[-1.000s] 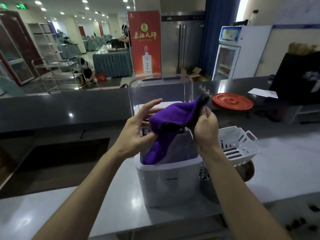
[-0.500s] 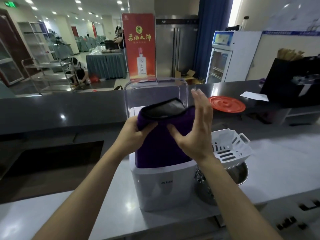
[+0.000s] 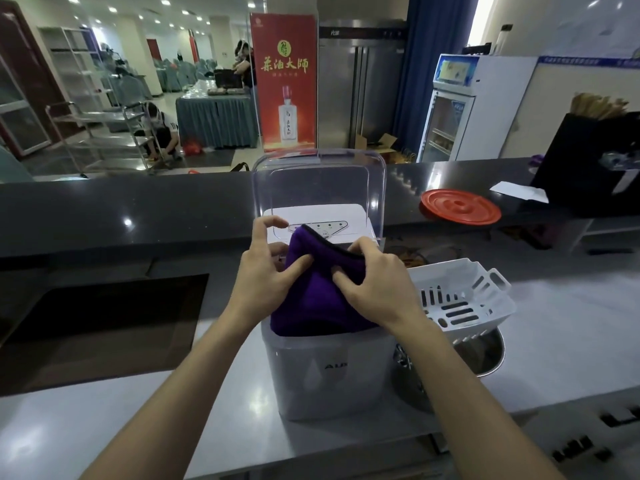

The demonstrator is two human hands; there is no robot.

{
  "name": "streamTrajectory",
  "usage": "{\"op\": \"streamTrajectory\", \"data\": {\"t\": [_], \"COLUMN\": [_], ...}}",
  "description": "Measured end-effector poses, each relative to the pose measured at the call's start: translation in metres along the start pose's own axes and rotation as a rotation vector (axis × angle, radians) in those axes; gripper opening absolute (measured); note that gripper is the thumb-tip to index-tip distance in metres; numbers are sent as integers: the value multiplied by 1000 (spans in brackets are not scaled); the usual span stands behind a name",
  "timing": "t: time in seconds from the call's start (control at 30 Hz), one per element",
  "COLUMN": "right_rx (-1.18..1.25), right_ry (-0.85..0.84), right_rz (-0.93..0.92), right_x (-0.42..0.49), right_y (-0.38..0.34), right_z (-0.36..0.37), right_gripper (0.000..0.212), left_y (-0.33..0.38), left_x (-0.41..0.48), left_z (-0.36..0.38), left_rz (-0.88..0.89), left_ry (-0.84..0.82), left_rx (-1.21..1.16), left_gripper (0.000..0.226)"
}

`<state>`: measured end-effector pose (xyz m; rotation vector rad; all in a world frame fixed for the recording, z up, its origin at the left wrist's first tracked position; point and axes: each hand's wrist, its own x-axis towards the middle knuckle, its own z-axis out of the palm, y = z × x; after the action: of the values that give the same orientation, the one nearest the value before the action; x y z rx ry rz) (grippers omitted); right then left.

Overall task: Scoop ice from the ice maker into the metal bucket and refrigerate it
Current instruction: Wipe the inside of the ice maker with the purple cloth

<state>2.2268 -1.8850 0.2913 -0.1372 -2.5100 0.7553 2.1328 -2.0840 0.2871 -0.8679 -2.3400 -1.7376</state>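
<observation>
The ice maker point(image 3: 325, 372) sat at the worktop's near edge; my left hand point(image 3: 263, 275) and right hand point(image 3: 377, 285) both pinched the cloth point(image 3: 311, 306) over it.

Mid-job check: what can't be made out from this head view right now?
Head view:
Inside the ice maker: hidden by purple cloth, left hand, right hand; ice unseen.
Inside the metal bucket: mostly covered by white basket.
Labels on control panel: too small.

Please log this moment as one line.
left hand, right hand: hold purple cloth; ice maker: lid open; metal bucket: under white basket
</observation>
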Motion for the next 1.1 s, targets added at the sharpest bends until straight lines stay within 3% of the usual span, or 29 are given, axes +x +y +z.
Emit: {"op": "streamTrajectory", "data": {"t": [0.13,0.37,0.7,0.8,0.87,0.93,1.1], "right_rx": [-248,-523,-478,-290,-292,-299,-267], "right_ry": [70,63,530,326,76,-102,-190], "right_rz": [-84,-92,-117,-296,-220,-70,-29], "right_x": [-4,-7,0,-7,-9,-6,-9], "right_y": [1,-6,-15,-13,-10,-7,-13], "right_z": [18,39,58,64,65,66,63], "right_gripper": [31,15,25,12,6,23,37], "left_y": [-16,-31,-42,-49,-52,-54,-55], "left_x": [1,1,10,9,8,7,5], "left_z": [-2,-5,-1,-1,-2,-3,-6], "left_rz": [-18,-20,43,49,48,62,67], "left_ry": [-20,-64,-65,-77,-77,-74,-37], "left_rx": [440,615,726,720,682,666,592], "left_gripper": [26,25,33,37,39,40,41]}}
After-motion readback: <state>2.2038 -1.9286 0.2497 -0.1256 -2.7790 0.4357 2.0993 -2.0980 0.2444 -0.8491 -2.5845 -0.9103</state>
